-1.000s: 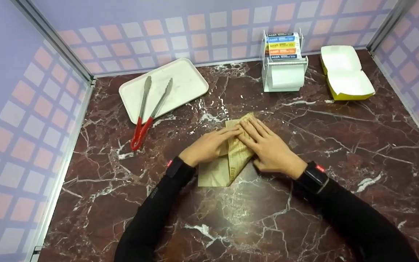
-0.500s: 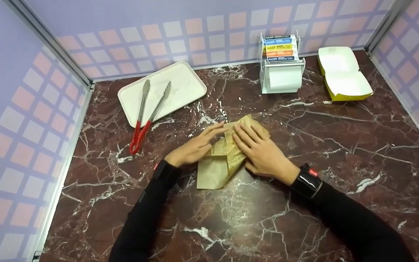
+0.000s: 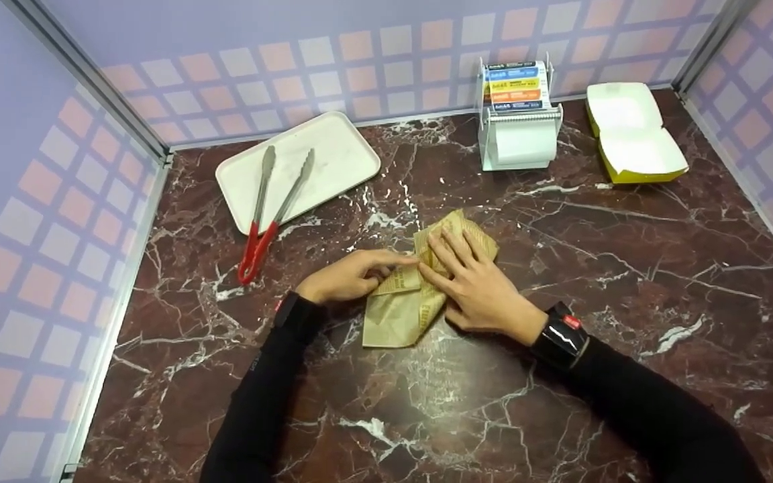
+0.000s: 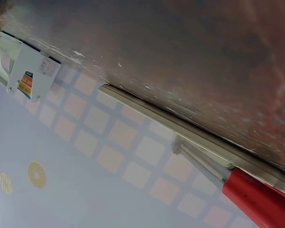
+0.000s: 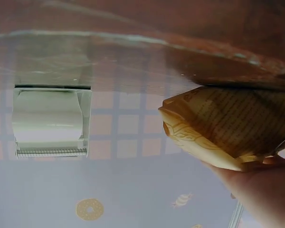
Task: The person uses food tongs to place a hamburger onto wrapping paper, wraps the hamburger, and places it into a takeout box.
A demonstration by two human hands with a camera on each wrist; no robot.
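A brown printed sheet of wrapping paper (image 3: pixel 396 318) lies folded on the marble-patterned table in the head view. Its right part looks bulky in the right wrist view, where the paper's printed side (image 5: pixel 228 118) shows; whatever is inside is hidden. My right hand (image 3: pixel 477 285) rests on top of the paper with its fingers spread and fairly straight. From the left, my left hand (image 3: pixel 349 275) reaches over a folded flap, its extended fingertips touching the paper close to the right hand's fingers. The left wrist view does not show the left hand's fingers.
Red-handled tongs (image 3: pixel 259 251) lie across a white tray (image 3: pixel 346 151) at the back left. A label dispenser (image 3: pixel 521 144) stands at the back. Right of it sits an opened yellow box with white insides (image 3: pixel 641 151). Patterned walls (image 3: pixel 44 235) bound the table.
The left hand has drawn back left and then come down lower on the paper's flap. The right hand has slid slightly down and left, baring the paper's upper right corner.
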